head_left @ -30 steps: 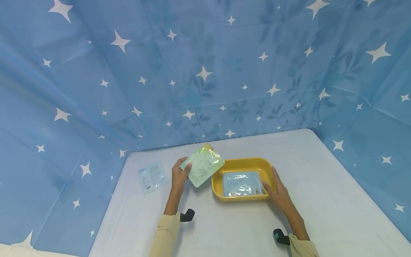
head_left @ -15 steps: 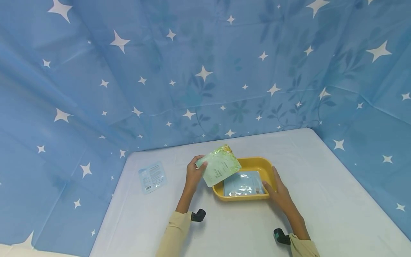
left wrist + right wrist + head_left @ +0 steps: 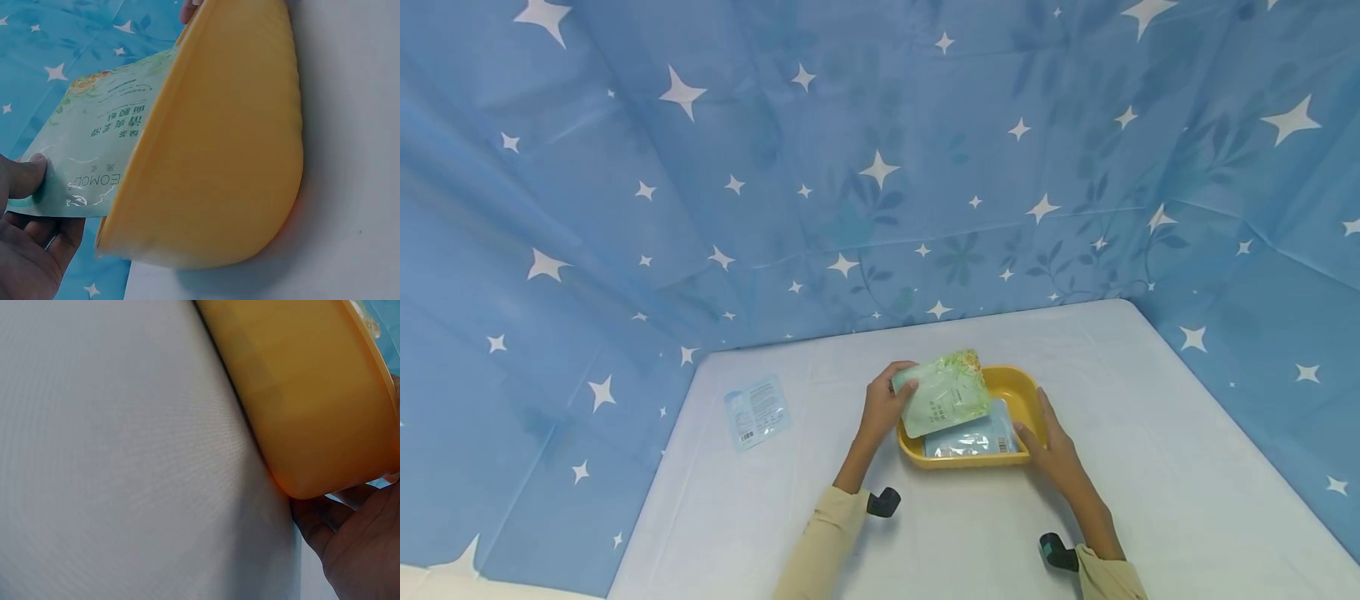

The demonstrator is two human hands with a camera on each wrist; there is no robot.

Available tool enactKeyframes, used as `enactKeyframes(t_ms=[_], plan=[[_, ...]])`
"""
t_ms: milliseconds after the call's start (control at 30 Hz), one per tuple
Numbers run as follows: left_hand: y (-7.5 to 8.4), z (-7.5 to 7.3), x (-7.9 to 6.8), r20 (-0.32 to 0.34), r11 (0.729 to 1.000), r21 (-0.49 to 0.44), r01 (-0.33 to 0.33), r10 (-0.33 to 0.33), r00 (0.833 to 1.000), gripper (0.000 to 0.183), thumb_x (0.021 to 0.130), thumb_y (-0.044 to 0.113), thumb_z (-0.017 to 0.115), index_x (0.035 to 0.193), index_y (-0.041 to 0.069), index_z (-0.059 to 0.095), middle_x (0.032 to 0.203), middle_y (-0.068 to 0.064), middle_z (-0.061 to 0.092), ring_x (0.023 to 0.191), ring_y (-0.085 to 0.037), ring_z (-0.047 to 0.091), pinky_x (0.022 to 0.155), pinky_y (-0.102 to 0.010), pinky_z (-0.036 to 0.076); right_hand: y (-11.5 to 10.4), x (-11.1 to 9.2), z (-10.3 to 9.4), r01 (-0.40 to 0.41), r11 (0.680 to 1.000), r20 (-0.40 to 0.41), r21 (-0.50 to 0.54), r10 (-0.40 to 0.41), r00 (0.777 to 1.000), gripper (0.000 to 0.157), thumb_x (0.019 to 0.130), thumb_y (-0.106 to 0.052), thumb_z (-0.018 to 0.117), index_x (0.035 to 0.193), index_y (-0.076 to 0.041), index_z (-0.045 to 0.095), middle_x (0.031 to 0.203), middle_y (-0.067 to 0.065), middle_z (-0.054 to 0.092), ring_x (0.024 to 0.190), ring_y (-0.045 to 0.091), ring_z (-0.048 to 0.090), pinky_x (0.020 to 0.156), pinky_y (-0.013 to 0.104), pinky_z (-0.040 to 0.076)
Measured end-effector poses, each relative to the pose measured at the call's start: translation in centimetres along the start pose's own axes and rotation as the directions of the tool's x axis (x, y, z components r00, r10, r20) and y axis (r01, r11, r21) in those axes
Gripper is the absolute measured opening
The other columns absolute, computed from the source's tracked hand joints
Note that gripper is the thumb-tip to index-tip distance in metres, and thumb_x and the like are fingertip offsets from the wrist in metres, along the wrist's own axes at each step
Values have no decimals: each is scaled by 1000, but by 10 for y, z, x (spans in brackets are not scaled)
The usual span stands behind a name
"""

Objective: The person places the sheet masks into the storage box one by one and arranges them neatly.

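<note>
My left hand (image 3: 882,406) pinches a green face mask packet (image 3: 942,395) by its left edge, thumb on top. The packet hangs tilted over the left part of a yellow tray (image 3: 1028,392). In the left wrist view the packet (image 3: 103,134) reaches behind the near wall of the tray (image 3: 225,137). A light blue packet (image 3: 977,440) lies flat inside, partly covered by the green one. At the tray's right end my right hand (image 3: 1058,457) grips the rim, thumb on the inner side and fingers outside. The right wrist view shows its fingers against the tray's corner (image 3: 300,425).
Another light blue packet (image 3: 757,412), printed with text and a barcode, lies flat at the left of the white table (image 3: 970,533). A blue curtain (image 3: 775,208) with white stars stands behind the table and along its sides.
My left hand has carried the green packet to the right, from beside the tray to over it, hiding more of the blue packet. My right hand has stayed on the tray.
</note>
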State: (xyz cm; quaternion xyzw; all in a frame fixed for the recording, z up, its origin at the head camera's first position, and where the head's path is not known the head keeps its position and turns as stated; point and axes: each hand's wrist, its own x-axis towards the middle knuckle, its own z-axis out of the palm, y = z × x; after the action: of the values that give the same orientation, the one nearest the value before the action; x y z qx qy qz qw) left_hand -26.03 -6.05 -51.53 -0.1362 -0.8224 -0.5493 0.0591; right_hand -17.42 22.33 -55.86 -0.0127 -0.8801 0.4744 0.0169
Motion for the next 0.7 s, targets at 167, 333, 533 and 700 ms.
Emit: enactKeyframes(t_ms=[167,333,533,700], plan=[[2,10,-1,66,996,71,-55,51,997,33,97,34,59,122,14,64,123,-7,69,107,-22,66,95,-40,53,1,0,1,0,1000,-1,2,0,1000,84,101,-44,48,157,-12,-5,163,22,4,147,47,10,117,62,14],[3,17,-4,142,991,125,-41,23,990,32,96,34,59,124,19,63,119,-4,70,98,-15,65,96,-39,51,2,1,1,12,1000,-11,-3,-12,1000,83,101,-43,48,157,-12,-3,163,22,6,146,49,12,116,62,15],[5,22,-7,209,976,209,-66,21,978,34,95,30,60,126,16,63,126,-3,68,119,-18,61,106,-40,46,3,2,0,45,999,-22,10,-45,999,82,100,-39,51,157,-8,1,162,23,8,145,50,13,115,64,16],[6,26,-7,264,945,291,-148,70,962,31,94,20,64,124,10,63,125,-5,67,124,-22,58,104,-38,47,3,2,0,56,998,-22,17,-56,998,81,101,-38,51,157,-8,0,162,24,7,145,50,13,115,64,16]])
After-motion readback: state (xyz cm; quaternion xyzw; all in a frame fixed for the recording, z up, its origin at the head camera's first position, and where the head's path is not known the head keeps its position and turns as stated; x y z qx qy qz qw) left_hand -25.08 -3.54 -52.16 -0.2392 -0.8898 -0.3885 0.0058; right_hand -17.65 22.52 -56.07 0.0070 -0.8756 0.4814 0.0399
